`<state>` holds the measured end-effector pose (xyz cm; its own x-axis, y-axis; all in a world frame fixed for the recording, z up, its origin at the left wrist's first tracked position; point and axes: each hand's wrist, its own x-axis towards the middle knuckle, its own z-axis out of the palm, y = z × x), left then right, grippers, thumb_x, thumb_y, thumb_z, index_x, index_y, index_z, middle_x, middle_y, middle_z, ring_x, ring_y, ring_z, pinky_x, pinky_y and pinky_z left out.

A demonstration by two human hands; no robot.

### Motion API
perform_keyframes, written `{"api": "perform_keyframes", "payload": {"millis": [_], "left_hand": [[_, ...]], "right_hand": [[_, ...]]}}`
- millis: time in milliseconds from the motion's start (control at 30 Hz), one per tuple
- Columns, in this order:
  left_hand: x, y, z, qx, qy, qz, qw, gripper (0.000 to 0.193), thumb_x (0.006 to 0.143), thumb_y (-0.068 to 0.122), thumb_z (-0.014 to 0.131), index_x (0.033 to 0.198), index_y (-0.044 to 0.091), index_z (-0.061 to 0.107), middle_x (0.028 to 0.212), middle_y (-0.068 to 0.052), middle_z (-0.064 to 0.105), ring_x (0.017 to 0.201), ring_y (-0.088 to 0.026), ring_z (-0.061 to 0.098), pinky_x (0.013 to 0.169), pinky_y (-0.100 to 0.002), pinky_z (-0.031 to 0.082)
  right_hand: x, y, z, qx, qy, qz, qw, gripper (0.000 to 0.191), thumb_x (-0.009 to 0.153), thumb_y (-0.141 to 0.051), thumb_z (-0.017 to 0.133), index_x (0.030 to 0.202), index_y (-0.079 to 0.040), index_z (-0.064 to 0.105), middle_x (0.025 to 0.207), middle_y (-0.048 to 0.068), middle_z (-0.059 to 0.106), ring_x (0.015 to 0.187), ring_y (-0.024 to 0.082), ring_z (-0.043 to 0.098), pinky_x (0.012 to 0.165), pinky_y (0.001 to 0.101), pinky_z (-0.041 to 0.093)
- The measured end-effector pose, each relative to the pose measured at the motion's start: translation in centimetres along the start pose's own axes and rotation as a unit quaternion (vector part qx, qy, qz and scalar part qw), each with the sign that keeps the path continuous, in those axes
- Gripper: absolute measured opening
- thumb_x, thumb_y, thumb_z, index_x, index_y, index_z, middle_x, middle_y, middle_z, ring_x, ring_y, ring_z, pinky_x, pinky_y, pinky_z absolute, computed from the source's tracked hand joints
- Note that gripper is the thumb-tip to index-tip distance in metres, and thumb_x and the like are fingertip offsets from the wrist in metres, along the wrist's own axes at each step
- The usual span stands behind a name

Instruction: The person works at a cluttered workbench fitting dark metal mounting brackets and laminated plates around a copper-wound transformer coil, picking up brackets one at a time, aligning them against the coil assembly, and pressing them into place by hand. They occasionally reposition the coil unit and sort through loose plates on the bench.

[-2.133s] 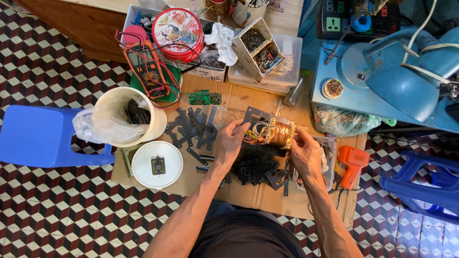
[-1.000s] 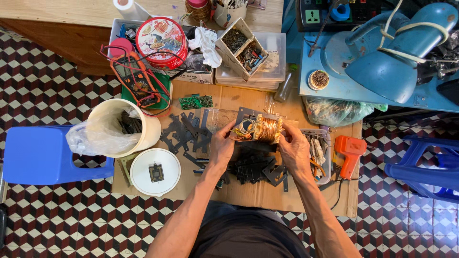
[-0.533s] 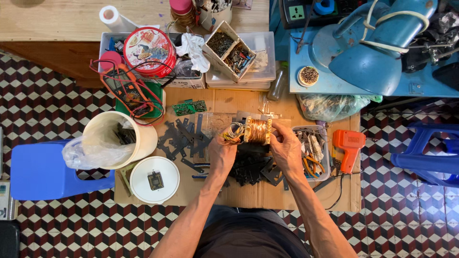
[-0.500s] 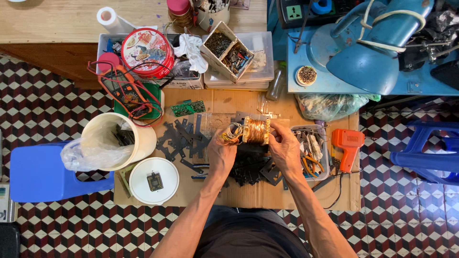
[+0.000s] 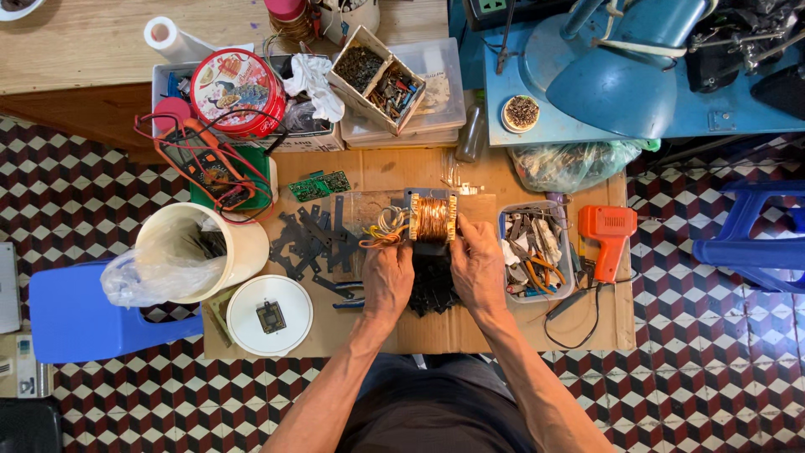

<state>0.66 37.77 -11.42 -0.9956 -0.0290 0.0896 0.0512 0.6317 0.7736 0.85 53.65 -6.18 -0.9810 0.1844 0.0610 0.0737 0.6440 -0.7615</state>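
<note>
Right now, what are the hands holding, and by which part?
Both hands, left hand and right hand, hold a copper-wound coil by its lower end, one at each side.

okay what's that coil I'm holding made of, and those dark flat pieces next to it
The coil, held between left hand and right hand, looks like copper wire: shiny orange-brown turns. The dark flat pieces look like thin sheet metal, dull grey-black, probably steel.

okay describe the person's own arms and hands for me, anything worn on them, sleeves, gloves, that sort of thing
Both forearms are bare up to the frame's lower edge: no sleeves show. The left hand and right hand wear no gloves, and no watch, ring or bracelet is visible. Dark clothing covers the lap below.
</note>
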Motion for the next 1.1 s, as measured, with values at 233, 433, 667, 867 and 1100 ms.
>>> {"api": "perform_keyframes", "payload": {"millis": [233, 433, 667, 867, 1100], "left_hand": [[-0.6, -1.4, -0.5, 0.026, -0.038, 0.023, 0.999, 0.017, 0.100, 0.016, 0.060, 0.098, 0.000, 0.068, 0.089, -0.022, 0.069, 0.083, -0.042, 0.065, 0.074, -0.050, 0.048], [-2.3, 0.8, -1.5, -0.110, -0.089, -0.134, 0.981, 0.032, 0.098, 0.022, 0.069, 0.123, 0.002, 0.068, 0.112, -0.018, 0.072, 0.102, -0.034, 0.065, 0.085, -0.041, 0.050], [-1.8, -0.6, -1.2, -0.310, -0.121, -0.129, 0.934, 0.038, 0.098, 0.014, 0.069, 0.133, 0.003, 0.061, 0.128, -0.006, 0.067, 0.109, -0.016, 0.060, 0.092, -0.030, 0.048], [-2.0, -2.5, -1.8, -0.429, -0.186, -0.152, 0.871, 0.045, 0.099, 0.019, 0.072, 0.140, 0.006, 0.058, 0.129, -0.003, 0.064, 0.110, -0.014, 0.061, 0.088, -0.032, 0.054], [-1.6, -0.9, -1.6, -0.341, -0.172, -0.193, 0.904, 0.043, 0.100, 0.019, 0.070, 0.139, 0.005, 0.060, 0.128, -0.005, 0.065, 0.110, -0.015, 0.063, 0.088, -0.032, 0.053]], "right_hand": [[-1.7, 0.8, 0.4, 0.057, 0.008, -0.002, 0.998, 0.042, 0.093, -0.005, 0.062, 0.135, -0.010, 0.062, 0.093, 0.013, 0.058, 0.083, 0.027, 0.060, 0.074, 0.0371, 0.050], [-4.6, 0.7, -1.7, 0.186, 0.060, 0.109, 0.975, 0.041, 0.094, -0.014, 0.065, 0.135, -0.010, 0.066, 0.110, 0.017, 0.069, 0.100, 0.028, 0.065, 0.088, 0.0347, 0.053], [-6.4, -0.5, -2.2, 0.303, 0.086, 0.242, 0.918, 0.040, 0.091, -0.027, 0.065, 0.124, -0.006, 0.072, 0.091, 0.009, 0.074, 0.080, 0.015, 0.064, 0.074, 0.0300, 0.052], [-7.4, -0.2, -1.2, 0.282, 0.102, 0.283, 0.911, 0.042, 0.089, -0.034, 0.071, 0.121, -0.008, 0.074, 0.084, 0.009, 0.072, 0.076, 0.014, 0.064, 0.071, 0.0301, 0.052], [-7.3, 1.3, -1.6, 0.241, 0.092, 0.284, 0.924, 0.045, 0.079, -0.040, 0.077, 0.112, -0.010, 0.075, 0.085, 0.008, 0.072, 0.078, 0.017, 0.067, 0.072, 0.0329, 0.052]]}}
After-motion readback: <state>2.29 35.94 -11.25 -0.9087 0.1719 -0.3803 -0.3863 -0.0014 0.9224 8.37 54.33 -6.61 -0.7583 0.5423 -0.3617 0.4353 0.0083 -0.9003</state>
